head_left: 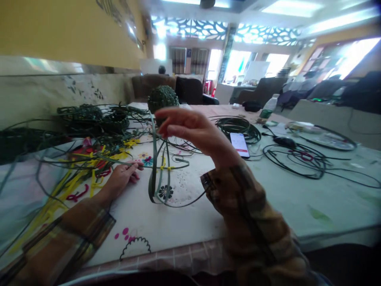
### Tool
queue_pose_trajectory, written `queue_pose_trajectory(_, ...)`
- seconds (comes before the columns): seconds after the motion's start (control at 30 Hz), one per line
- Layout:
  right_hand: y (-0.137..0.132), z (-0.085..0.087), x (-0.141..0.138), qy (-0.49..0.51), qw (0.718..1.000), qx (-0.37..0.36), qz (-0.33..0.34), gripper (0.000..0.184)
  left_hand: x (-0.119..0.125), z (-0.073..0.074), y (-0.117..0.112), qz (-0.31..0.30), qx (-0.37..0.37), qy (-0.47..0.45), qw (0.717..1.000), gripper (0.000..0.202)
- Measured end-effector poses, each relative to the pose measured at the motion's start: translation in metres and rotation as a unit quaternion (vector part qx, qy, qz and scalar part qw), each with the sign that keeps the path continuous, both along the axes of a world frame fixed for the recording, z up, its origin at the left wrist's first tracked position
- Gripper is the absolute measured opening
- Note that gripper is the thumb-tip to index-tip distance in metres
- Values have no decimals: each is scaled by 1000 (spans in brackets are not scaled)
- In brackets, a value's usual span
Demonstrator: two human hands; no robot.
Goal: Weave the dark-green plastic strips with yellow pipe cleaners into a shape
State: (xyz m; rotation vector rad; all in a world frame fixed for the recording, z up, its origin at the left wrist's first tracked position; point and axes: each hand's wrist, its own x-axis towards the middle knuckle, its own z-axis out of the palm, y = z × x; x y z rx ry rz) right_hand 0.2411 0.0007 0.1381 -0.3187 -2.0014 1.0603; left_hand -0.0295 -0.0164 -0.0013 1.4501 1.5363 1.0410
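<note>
- Bright, large room with lit windows at the back, dark chairs [190, 90], and a long table [312, 198] under a pale flowered cloth.
- Green strips [157, 174] near the table's middle: flat, narrow, looped low on the cloth, with the long axis running up and slightly away toward the raised hand; one strip stands nearly upright, top end at the fingertips, bottom curling back on the cloth.
- Right hand [193, 129] lifted above the table, fingers pressed together and stretched leftward, seemingly pinching the top of the upright strip; exact grip blurred.
- Left hand [122, 176] flat on the cloth, fingers pointing right, fingertips pressing a thin strip that lies crosswise, left to right.
- Yellow strips [74, 178] and bits of red just beside the left hand, fanned toward the near left edge.
- Tangled heap of green strips [98, 117] farther left, and a woven green ball [163, 98] behind the raised hand.
- Phone [239, 145] with lit screen right of the raised hand, a green coil [238, 127] behind it, black cables [297, 159] well to the right.
</note>
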Motion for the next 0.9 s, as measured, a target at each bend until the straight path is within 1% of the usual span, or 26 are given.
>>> queue_pose_trajectory(0.07,35,-24,5,-94,992,-86,6,32,-3,-3,2,6,-8,-25,1000,31)
queue_pose_trajectory(0.13,66,-49,15,-200,965,-168,-9,30,-3,-3,4,25,-21,-52,998,28)
queue_pose_trajectory(0.2,86,-68,30,-257,941,-219,-26,31,-3,-3,5,54,-32,-86,994,24)
queue_pose_trajectory(0.23,92,-75,36,-267,935,-230,-34,33,-3,-2,5,69,-37,-104,991,22)
queue_pose_trajectory(0.27,96,-80,42,-258,936,-238,-42,35,-4,-2,5,82,-41,-120,989,21)
queue_pose_trajectory(0.33,99,-88,49,-216,940,-259,-43,41,-5,-3,5,94,-47,-139,985,21)
queue_pose_trajectory(0.4,100,-96,46,-189,941,-277,-37,45,-7,-7,7,90,-45,-140,985,22)
queue_pose_trajectory(0.47,99,-105,31,-194,940,-278,-27,47,-8,-15,10,76,-42,-135,987,24)
queue_pose_trajectory(0.5,98,-109,21,-208,941,-267,-17,46,-8,-19,12,64,-38,-128,989,25)
queue_pose_trajectory(0.57,92,-115,-4,-249,944,-216,-6,42,-9,-28,16,28,-21,-102,994,31)
queue_pose_trajectory(0.6,86,-115,-17,-270,946,-176,-16,37,-9,-32,17,10,-12,-87,996,35)
queue_pose_trajectory(0.67,72,-114,-41,-314,944,-62,-73,28,-9,-35,18,-21,-2,-59,998,45)
queue_pose_trajectory(0.73,55,-113,-60,-357,923,52,-133,23,-8,-32,15,-37,-1,-44,998,50)
queue_pose_trajectory(0.77,47,-113,-67,-373,912,92,-144,24,-8,-29,13,-45,0,-35,998,50)
queue_pose_trajectory(0.83,36,-117,-77,-416,887,140,-146,31,-6,-22,8,-58,17,6,998,43)
queue_pose_trajectory(0.9,33,-124,-81,-448,867,158,-150,33,-5,-15,6,-57,47,69,995,31)
